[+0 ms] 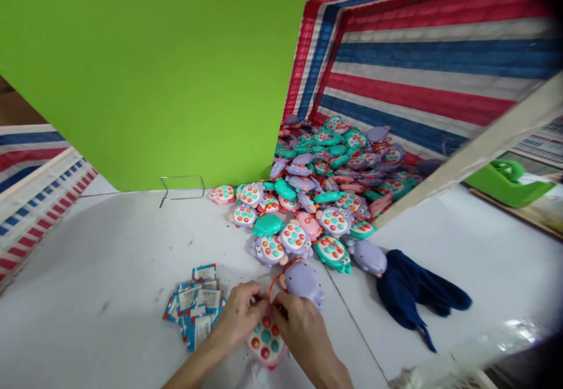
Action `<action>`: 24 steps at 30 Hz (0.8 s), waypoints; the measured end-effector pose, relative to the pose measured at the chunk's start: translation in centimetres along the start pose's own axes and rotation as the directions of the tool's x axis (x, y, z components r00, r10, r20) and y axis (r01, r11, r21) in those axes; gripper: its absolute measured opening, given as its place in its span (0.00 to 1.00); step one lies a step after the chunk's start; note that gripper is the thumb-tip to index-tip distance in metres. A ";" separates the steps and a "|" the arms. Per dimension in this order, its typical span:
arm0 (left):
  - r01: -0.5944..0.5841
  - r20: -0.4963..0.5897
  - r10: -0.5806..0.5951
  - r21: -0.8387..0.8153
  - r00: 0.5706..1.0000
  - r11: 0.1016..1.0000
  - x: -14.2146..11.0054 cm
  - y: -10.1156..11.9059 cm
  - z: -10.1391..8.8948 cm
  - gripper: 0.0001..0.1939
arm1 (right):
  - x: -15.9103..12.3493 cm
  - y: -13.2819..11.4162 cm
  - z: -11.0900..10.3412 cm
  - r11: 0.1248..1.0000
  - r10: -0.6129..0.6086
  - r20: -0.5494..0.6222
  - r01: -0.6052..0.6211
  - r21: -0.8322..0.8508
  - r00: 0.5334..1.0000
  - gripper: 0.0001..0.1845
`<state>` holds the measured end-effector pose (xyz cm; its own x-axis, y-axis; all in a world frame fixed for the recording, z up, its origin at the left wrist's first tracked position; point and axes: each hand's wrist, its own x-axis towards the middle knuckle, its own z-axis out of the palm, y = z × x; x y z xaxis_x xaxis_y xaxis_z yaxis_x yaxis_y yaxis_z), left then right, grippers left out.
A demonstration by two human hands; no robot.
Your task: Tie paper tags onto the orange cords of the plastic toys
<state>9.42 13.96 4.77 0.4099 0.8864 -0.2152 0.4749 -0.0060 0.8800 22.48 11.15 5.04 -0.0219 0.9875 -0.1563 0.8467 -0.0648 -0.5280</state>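
Note:
Just in front of me lies a pink toy [265, 343] with a white face and round coloured buttons. At its top edge an orange cord [273, 281] loops up between my hands. My left hand [243, 311] is closed in a pinch at the cord from the left. My right hand [299, 327] pinches it from the right, fingertips nearly meeting the left ones. The fingers hide the cord's lower part. Left of my left hand lies a loose pile of blue-and-white printed cards [196, 301]. A purple toy [302, 282] rests just beyond my right hand.
A large heap of purple, green and pink toys [325, 148] spills from a striped-cloth bin [417, 60] onto the white table [123, 271]. A green panel [153, 72] stands behind a bent wire frame [182, 198]. Dark blue cloth [409, 289] and a green tape dispenser [505, 183] are at right.

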 end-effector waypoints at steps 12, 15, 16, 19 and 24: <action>0.087 -0.120 -0.149 -0.415 0.981 0.906 -0.4 -2.4 0.9 0.09 | -0.4 -0.1 1.7 0.966 -0.107 -0.076 0.122 0.227 0.991 0.13; 0.086 -0.126 -0.147 -0.399 0.981 0.913 -0.3 -2.5 0.8 0.09 | -0.5 0.1 1.6 0.957 -0.133 -0.105 0.155 0.246 0.986 0.13; 0.082 -0.132 -0.147 -0.403 0.980 0.911 -0.4 -2.5 0.7 0.09 | -0.6 0.3 1.4 0.946 -0.152 -0.140 0.185 0.265 0.978 0.13; 0.071 -0.152 -0.147 -0.420 0.977 0.905 -0.6 -2.9 0.7 0.10 | -1.1 1.2 0.7 0.914 -0.216 -0.236 0.281 0.293 0.947 0.12; 0.045 -0.168 -0.127 -0.423 0.978 0.905 -0.9 -3.4 0.9 0.11 | -2.3 2.8 -0.2 0.942 -0.255 -0.090 0.269 0.203 0.963 0.11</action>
<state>8.14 12.76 1.63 0.2102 0.9449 -0.2508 0.1191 0.2299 0.9659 24.98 8.75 4.05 -0.1893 0.9801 0.0596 0.6834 0.1752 -0.7087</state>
